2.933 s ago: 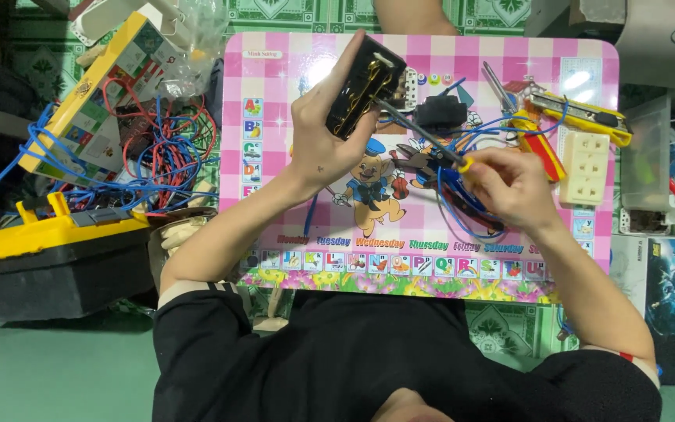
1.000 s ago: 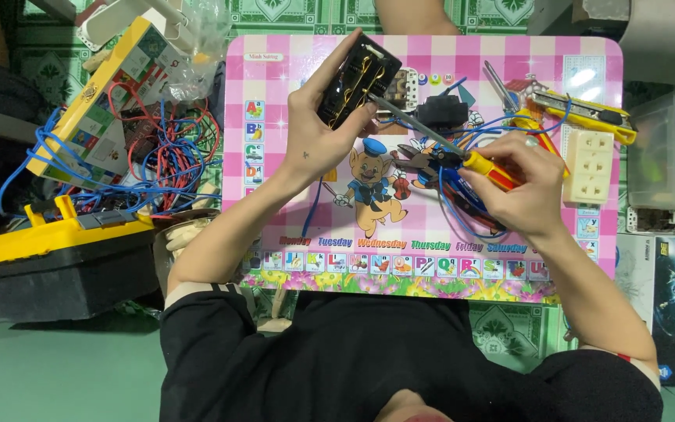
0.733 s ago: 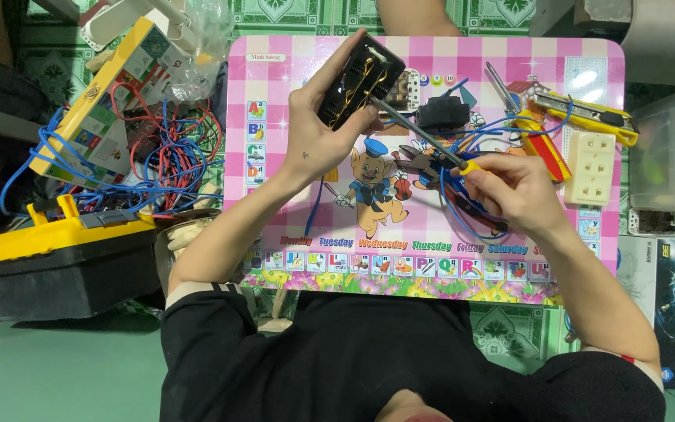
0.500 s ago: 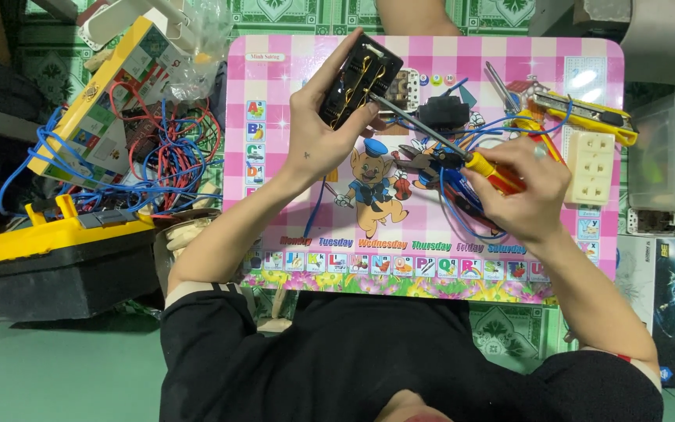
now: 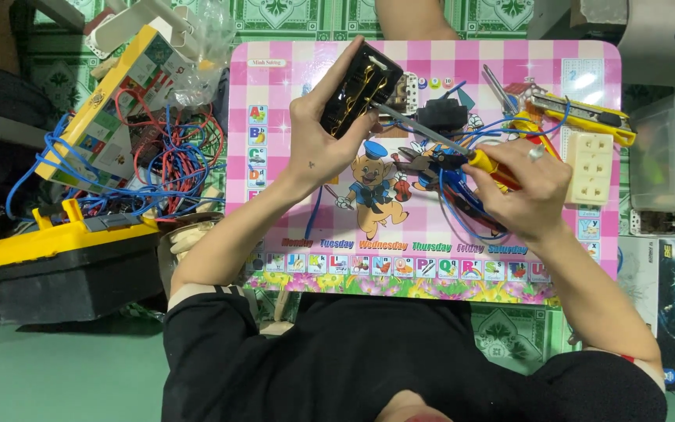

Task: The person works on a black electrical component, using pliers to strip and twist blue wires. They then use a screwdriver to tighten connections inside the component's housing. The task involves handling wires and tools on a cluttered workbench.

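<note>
A black socket block (image 5: 357, 87) is gripped in the left hand (image 5: 318, 137) at upper centre; a screwdriver (image 5: 439, 144), its handle largely hidden, is clasped by the right hand (image 5: 529, 191).

Black short-sleeved shirt, white-striped cuff, ring on right hand (image 5: 526, 187)

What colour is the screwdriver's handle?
Yellow and red, on the screwdriver in the right hand; head view.

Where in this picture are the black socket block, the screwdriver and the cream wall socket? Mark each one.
black socket block (image 5: 357, 87), head view, on its open back with brass strips.
screwdriver (image 5: 419, 130), head view, on the metal shaft.
cream wall socket (image 5: 590, 168), head view, on its front face.
</note>
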